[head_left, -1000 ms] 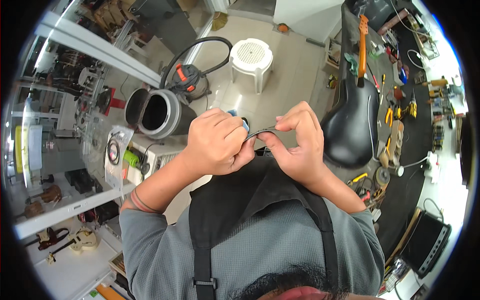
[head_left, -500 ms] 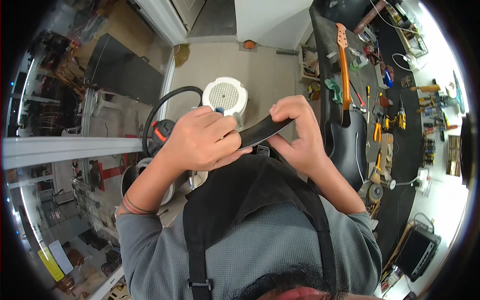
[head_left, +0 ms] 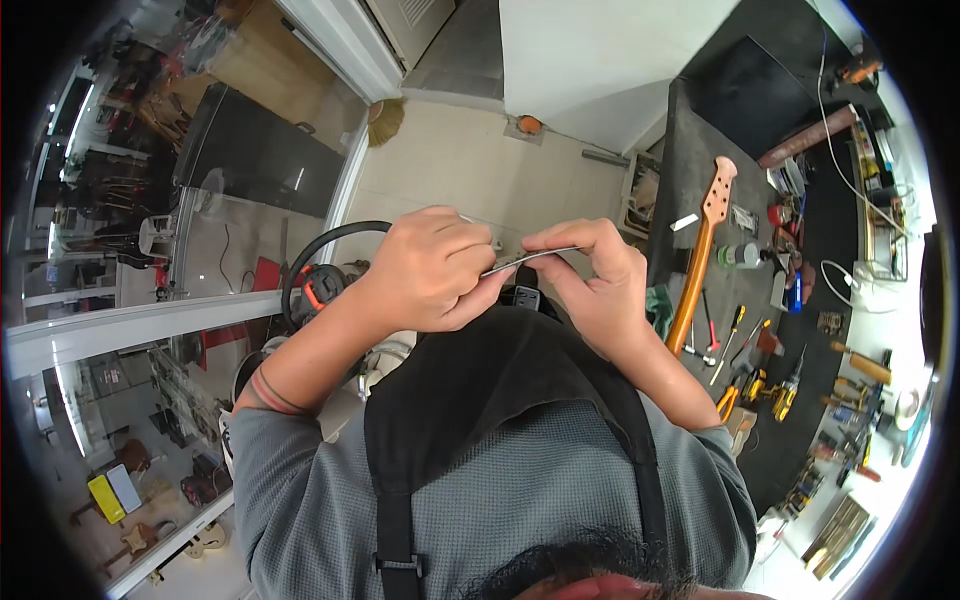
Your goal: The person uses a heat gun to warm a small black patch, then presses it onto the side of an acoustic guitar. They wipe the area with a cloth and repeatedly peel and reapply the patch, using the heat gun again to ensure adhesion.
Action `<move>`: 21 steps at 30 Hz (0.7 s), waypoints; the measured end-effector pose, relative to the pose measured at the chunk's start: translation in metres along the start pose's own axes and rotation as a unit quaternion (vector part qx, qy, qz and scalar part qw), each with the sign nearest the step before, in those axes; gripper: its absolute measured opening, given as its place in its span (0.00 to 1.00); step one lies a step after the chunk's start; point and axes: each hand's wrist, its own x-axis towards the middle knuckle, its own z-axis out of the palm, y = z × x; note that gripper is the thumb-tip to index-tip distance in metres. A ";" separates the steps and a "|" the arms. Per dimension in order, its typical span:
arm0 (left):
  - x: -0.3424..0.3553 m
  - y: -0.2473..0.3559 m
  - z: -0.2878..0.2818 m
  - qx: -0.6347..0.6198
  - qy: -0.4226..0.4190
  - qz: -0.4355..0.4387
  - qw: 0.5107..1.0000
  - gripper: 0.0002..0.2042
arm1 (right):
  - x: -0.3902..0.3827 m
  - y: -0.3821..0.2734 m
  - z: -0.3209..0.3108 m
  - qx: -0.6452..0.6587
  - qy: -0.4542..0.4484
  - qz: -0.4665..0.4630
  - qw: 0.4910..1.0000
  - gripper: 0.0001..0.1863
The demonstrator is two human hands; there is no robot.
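A thin black plate with a pale edge [head_left: 520, 262] is held in front of my chest, seen almost edge-on. My left hand [head_left: 435, 270] is closed round its left end, the thumb underneath and the fingers curled above. At the other end my right hand [head_left: 605, 285] pinches it between thumb and fingers. Much of the plate is hidden by the hands, and its full outline cannot be made out.
To the right, a dark workbench [head_left: 690, 150] carries an electric guitar with a brown neck [head_left: 695, 265], screwdrivers and a yellow drill [head_left: 790, 390]. A black hose [head_left: 330, 235] curves at left beside a glass partition. A broom [head_left: 385, 120] stands farther off.
The plate has turned from showing its black face to nearly edge-on, still in both hands. My view has swung, so the bench sits lower and the white round perforated object has gone from sight.
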 end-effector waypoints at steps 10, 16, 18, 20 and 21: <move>0.072 -0.052 0.021 0.002 0.013 -0.008 1.000 0.17 | 0.069 0.058 -0.061 0.052 -0.024 -0.107 0.993 0.18; 0.088 -0.068 0.050 -0.213 0.114 -0.154 0.958 0.16 | 0.101 0.086 -0.057 0.218 -0.021 -0.091 0.972 0.22; 0.094 -0.083 0.060 -0.138 0.168 -0.059 0.974 0.16 | 0.116 0.093 -0.060 0.111 -0.022 -0.123 0.986 0.23; 0.101 -0.093 0.054 -0.077 0.163 -0.024 0.983 0.15 | 0.133 0.086 -0.073 -0.079 -0.024 -0.148 0.986 0.25; 0.101 -0.101 0.046 -0.050 0.137 -0.021 0.989 0.15 | 0.144 0.082 -0.073 -0.107 -0.003 -0.183 0.977 0.31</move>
